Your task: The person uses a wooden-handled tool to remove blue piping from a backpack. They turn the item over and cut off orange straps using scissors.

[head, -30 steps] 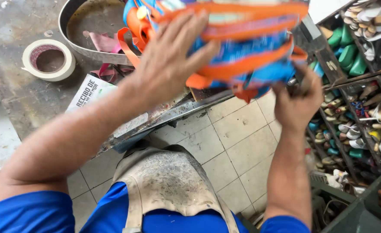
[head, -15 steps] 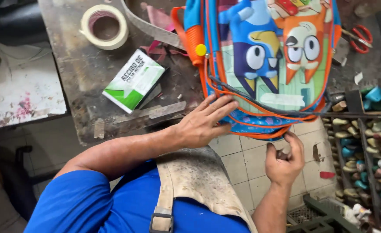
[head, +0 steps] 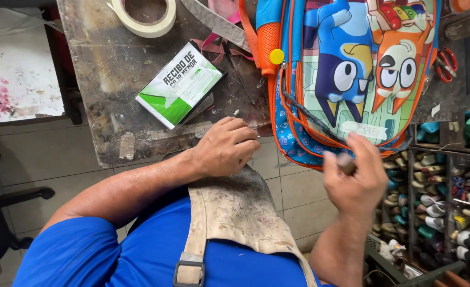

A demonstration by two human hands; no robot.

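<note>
The cartoon backpack (head: 352, 79) is lying on the bench (head: 107, 69), its far end cut off. The left hand (head: 227, 146) is resting curled at the near edge, holding nothing visible; the right hand (head: 354, 178) is pinching something small and blurred, just beside the backpack's near edge

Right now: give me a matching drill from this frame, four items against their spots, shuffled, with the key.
Items:
1. tape roll
2. green-and-white booklet
3. children's backpack
4. red-handled scissors

Spots:
A. lies flat on the bench, just above the left hand
B. overhangs the bench's front edge, above the right hand
C. at the top edge of the view, left of the backpack
D. right of the backpack, partly tucked behind it

Pairs: 1-C, 2-A, 3-B, 4-D
</note>
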